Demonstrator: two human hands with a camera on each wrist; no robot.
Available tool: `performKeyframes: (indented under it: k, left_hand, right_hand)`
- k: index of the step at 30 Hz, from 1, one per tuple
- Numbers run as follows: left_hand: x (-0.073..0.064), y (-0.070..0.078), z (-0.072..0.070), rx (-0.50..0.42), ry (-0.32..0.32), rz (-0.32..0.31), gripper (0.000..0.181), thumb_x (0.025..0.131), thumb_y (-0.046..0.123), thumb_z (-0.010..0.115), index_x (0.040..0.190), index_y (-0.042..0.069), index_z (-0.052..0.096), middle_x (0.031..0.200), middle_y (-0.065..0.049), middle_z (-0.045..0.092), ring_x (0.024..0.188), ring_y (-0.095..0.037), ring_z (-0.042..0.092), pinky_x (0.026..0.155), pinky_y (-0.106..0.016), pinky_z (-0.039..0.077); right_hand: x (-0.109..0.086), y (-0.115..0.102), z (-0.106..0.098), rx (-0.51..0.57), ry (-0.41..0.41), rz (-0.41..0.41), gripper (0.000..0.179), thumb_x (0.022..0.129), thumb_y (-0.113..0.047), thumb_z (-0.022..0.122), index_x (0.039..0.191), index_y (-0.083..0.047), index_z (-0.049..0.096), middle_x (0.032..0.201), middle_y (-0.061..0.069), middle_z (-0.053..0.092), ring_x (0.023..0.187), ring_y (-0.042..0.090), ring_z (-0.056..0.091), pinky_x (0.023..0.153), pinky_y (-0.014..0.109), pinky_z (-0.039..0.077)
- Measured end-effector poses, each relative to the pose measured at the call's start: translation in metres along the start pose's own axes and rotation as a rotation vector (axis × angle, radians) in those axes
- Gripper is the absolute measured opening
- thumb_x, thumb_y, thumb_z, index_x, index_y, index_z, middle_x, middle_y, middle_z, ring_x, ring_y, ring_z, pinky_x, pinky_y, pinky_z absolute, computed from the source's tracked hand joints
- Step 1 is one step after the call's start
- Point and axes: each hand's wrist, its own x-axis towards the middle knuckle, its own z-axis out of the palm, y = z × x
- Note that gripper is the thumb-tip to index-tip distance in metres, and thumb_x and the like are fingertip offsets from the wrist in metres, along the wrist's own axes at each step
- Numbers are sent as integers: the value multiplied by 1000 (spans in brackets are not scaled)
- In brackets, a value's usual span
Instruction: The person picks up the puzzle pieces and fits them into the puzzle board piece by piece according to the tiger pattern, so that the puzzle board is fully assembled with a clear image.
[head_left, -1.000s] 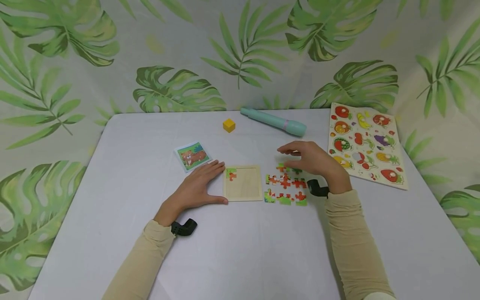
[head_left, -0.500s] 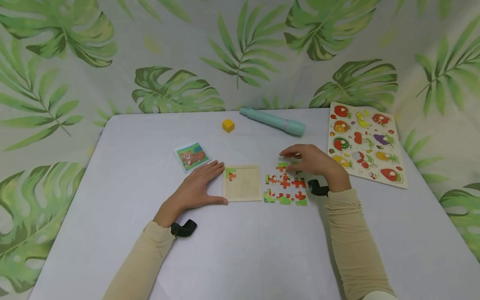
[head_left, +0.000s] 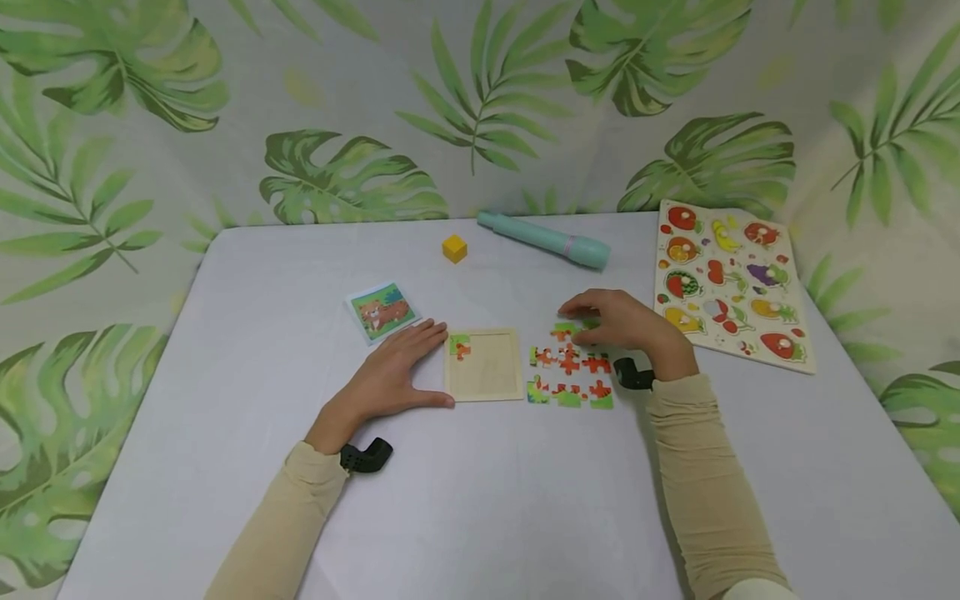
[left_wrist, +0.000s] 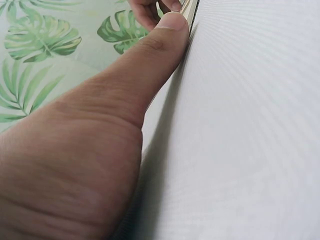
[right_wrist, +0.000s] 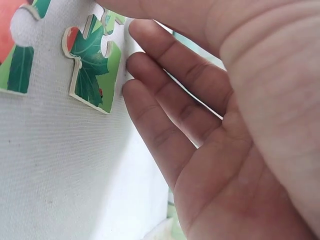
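My left hand [head_left: 386, 375] lies on the table at the left edge of a square wooden puzzle tray [head_left: 487, 379], fingers straight and thumb spread to its near corner. In the left wrist view the thumb [left_wrist: 160, 45] touches the tray's edge. One green and orange jigsaw piece [head_left: 459, 347] sits in the tray's upper left corner. To the right lie several loose jigsaw pieces [head_left: 569, 361]. Above their far row is my right hand [head_left: 622, 321], fingers relaxed, thumb tip by the top pieces. The right wrist view shows a green leaf piece [right_wrist: 95, 70] flat beside its fingertips; the thumb tip is hidden.
A bear picture card [head_left: 384, 312] lies behind the left hand. Farther back are a yellow cube [head_left: 454, 248] and a mint-green tube-shaped object [head_left: 543, 237]. At the far right lies a fruit puzzle board [head_left: 731, 283]. A leaf-patterned cloth [head_left: 480, 108] hangs behind the table.
My right hand has shifted slightly down and right over the far row of loose pieces, then stayed nearly still. The left hand keeps its place at the tray.
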Motion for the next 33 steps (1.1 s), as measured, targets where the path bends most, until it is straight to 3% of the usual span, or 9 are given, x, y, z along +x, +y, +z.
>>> performKeyframes:
  k: [17,33]
  left_hand:
    - [1,2,-1,4,-10,-12,109,77,65,82,161,12,38,168,-3,33,158,-25,23,128,-50,20]
    - [-1,4,-3,-11,-10,-10,109,77,65,82,161,12,37,168,-3,33,158,-25,23,128,-51,20]
  right_hand:
    - [2,4,1,-43,-4,-62,35,91,-10,78,125,-7,74,130,15,68,122,35,59,105,54,48]
    - [4,6,1,-67,-3,-55,34,90,-11,79,124,-9,75,129,14,68,120,34,60,104,53,49]
